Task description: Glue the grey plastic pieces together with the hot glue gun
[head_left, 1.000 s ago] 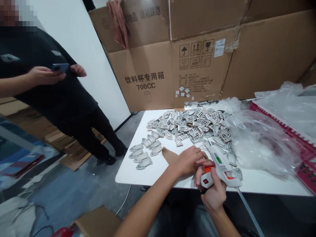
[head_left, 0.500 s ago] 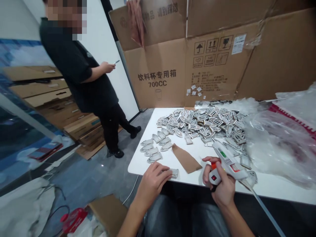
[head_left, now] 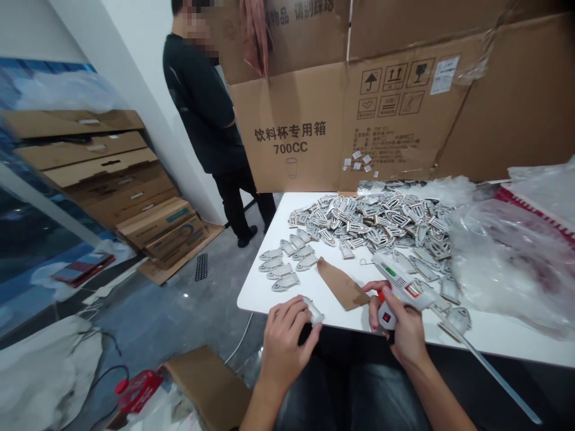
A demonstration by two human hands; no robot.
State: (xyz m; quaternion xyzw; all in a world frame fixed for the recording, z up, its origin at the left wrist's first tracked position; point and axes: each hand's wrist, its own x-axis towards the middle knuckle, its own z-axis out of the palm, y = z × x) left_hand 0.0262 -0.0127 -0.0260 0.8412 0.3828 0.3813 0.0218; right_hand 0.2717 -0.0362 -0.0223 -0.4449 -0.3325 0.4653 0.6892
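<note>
My left hand [head_left: 290,335] is closed on a small grey, pointed flat piece [head_left: 314,311] at the table's front edge; the fingers hide part of it. In my right hand [head_left: 406,332] is a white hot glue gun [head_left: 399,287] with an orange trigger and a long glue stick [head_left: 498,374] out of its back. The gun's nozzle points up and left, and a thin wire loop shows near it. A strip of brown cardboard [head_left: 341,286] lies between my hands. Several similar grey pieces [head_left: 283,278] are laid in rows at the table's left.
A large heap of grey pieces [head_left: 381,218] covers the back of the white table [head_left: 256,299]. Clear plastic bags [head_left: 507,263] lie at the right. Cardboard [head_left: 287,131] stands behind the table. A person [head_left: 206,120] stands at the left. An opened carton [head_left: 206,383] sits on the floor.
My left hand has turned, and the grey piece in it now lies at a slant. The glue gun has shifted slightly left. The person has moved right, partly behind the cardboard.
</note>
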